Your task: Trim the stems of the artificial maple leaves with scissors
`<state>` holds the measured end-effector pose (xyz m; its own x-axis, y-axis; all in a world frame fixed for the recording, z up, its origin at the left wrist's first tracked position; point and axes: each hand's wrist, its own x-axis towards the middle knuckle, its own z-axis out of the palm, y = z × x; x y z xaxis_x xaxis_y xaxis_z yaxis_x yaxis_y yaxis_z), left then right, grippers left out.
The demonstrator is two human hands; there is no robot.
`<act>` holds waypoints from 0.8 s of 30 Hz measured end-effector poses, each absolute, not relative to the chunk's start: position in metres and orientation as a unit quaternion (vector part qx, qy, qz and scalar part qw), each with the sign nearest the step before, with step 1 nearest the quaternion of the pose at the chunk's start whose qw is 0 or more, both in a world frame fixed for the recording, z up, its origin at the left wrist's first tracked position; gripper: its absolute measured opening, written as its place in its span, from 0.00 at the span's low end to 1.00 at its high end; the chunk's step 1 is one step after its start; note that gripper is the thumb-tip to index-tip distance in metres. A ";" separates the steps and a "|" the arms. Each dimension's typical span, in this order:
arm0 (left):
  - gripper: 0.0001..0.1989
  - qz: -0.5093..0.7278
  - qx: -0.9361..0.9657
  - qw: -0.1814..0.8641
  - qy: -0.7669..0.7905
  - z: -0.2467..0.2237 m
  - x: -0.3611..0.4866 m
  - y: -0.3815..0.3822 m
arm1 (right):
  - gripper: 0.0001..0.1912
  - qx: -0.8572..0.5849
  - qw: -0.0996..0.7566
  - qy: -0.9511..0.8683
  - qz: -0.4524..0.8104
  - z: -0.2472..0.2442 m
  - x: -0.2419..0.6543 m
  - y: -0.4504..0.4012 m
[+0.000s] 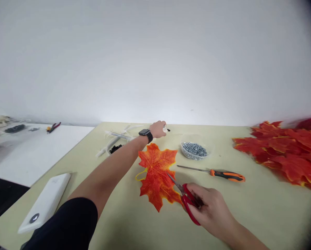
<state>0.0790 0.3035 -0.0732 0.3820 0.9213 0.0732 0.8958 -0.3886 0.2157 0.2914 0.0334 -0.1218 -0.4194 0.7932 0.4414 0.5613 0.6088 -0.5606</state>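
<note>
My right hand [212, 208] grips red-handled scissors [180, 187], and the blades rest close together over a red-orange artificial maple leaf [155, 170]. Parts of a second leaf seem to lie under it, with a thin yellow stem at the left. My left hand [157, 129], with a black watch on the wrist, reaches to the far side of the table. Its fingers are closed round a small white thing [165, 129] with a black tip, whose kind I cannot make out.
A clear bowl of small metal pieces [195, 150] and an orange-black screwdriver [226, 175] lie right of the leaf. Red leaves [287, 149] are piled far right. A white power bank [46, 201] lies left. Black small parts [115, 149] sit beyond my left arm. Pliers [53, 127] lie on the neighbouring table.
</note>
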 end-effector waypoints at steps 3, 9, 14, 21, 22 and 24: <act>0.26 0.141 0.816 0.040 0.560 -0.044 0.048 0.302 | 0.09 -0.405 0.346 -0.832 0.155 -0.126 0.292 0.035; 0.28 0.200 0.721 -0.018 0.663 0.011 -0.078 0.289 | 0.12 -0.442 0.319 -0.815 0.199 -0.136 0.292 0.030; 0.27 0.198 0.591 -0.030 0.782 0.001 -0.212 0.256 | 0.13 -0.472 0.323 -0.791 0.218 -0.133 0.286 0.023; 0.39 0.223 0.424 -0.013 0.877 -0.053 -0.345 0.179 | 0.12 -0.484 0.301 -0.801 0.185 -0.138 0.294 0.031; 0.41 0.230 0.409 -0.013 0.883 -0.059 -0.356 0.171 | 0.11 -0.477 0.292 -0.809 0.180 -0.140 0.297 0.033; 0.44 0.244 0.386 -0.010 0.890 -0.068 -0.373 0.159 | 0.10 -0.461 0.276 -0.824 0.177 -0.142 0.301 0.036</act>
<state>-0.3735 0.1588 -0.0678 -0.7025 0.6812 0.2059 0.6911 0.5842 0.4256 0.3009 0.0357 -0.1423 -0.4212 0.8584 0.2927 0.6630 0.5116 -0.5465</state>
